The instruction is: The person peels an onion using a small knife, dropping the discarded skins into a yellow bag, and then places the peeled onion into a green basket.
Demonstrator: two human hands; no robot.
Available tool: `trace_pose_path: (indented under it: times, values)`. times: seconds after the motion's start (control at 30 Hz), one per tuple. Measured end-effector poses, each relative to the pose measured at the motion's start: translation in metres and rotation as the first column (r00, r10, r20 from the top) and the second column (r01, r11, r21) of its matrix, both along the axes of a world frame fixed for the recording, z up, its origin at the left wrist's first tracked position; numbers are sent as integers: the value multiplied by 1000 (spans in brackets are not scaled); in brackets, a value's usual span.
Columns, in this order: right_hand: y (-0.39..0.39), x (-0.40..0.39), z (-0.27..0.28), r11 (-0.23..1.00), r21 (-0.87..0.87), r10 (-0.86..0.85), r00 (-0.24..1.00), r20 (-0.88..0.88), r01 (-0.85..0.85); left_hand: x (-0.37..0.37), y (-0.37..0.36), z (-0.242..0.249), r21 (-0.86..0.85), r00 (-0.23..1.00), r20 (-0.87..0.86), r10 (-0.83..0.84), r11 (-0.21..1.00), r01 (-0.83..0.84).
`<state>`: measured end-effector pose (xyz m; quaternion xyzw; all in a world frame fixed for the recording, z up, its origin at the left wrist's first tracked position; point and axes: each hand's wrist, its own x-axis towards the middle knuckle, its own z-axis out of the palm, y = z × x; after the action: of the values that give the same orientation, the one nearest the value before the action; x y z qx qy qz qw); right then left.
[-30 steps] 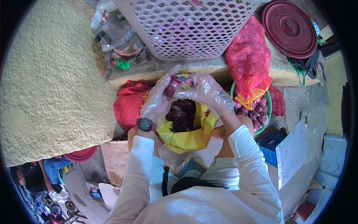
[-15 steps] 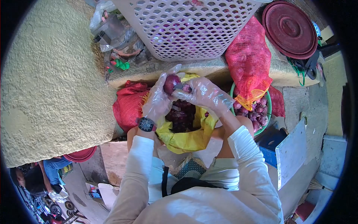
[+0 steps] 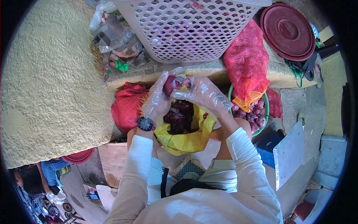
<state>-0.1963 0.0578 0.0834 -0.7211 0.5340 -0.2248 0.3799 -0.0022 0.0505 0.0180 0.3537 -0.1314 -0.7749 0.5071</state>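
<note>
A red onion (image 3: 169,85) is held in my left hand (image 3: 156,98), which wears a clear plastic glove. My right hand (image 3: 202,93), gloved too, is closed beside it around a small blade (image 3: 179,79) and a smaller purple piece (image 3: 187,83). Both hands meet over the far rim of an open yellow bag (image 3: 181,143). Dark purple onion skins (image 3: 179,116) lie inside that bag. To the right, a green basin (image 3: 265,123) holds several red onions (image 3: 256,114), partly under a red mesh sack (image 3: 247,56).
A white perforated basket (image 3: 190,44) stands on the ledge ahead, near a dark red lid (image 3: 288,31). Another red sack (image 3: 128,106) lies left of the bag. A blue box (image 3: 266,149) and white board (image 3: 289,154) are at right. Part of a person (image 3: 50,172) shows lower left.
The blade has shifted slightly upward against the onion, and the onion has turned a little between my hands. The whole view has moved slightly.
</note>
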Motion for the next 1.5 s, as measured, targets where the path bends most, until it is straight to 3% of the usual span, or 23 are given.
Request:
trace_pose_path:
  times: [0.2, 0.3, 0.5, 0.63, 0.7, 0.9, 1.0, 1.13, 1.2, 1.3, 1.5]
  values:
    - [-3, -1, -10, 999, -39, 7, 989, -146, -13, -7, 5, 21, -55, 1000, -7, -29, 998, 28]
    - [-4, -2, -7, 999, -34, 17, 997, -79, -20, -3, 3, 13, -94, 997, 4, -79, 992, 79]
    - [-3, 4, -20, 989, -144, 10, 998, -57, -18, -2, 2, 4, -67, 997, 77, -8, 998, 13]
    - [-1, 9, -12, 998, -43, 40, 997, -67, -43, -2, 4, 10, -48, 995, 98, -5, 999, 10]
    - [1, 10, -17, 987, -157, 18, 987, -162, -44, -1, 5, 12, -72, 996, 91, 0, 997, 7]
    - [-5, 6, -15, 957, -106, 209, 895, -395, -270, 3, 0, 7, -26, 999, 44, 10, 1000, -9]
    - [-7, 2, -17, 951, -112, 220, 884, -412, -289, 7, 0, 8, -121, 997, 71, -29, 992, 37]
    - [-8, -1, -21, 965, -179, 128, 939, -320, -192, 8, 0, 6, -120, 994, 108, -25, 992, 38]
    - [-8, -2, -20, 974, -216, 20, 976, -215, -67, 8, 2, 7, -113, 993, 113, -17, 993, 30]
    - [-8, 0, -17, 993, -116, -22, 986, -166, 3, 9, 3, -2, -80, 987, 162, 3, 997, 10]
    - [-7, 1, -22, 987, -158, 22, 997, -76, -34, 6, 4, 3, -74, 989, 149, -23, 997, 34]
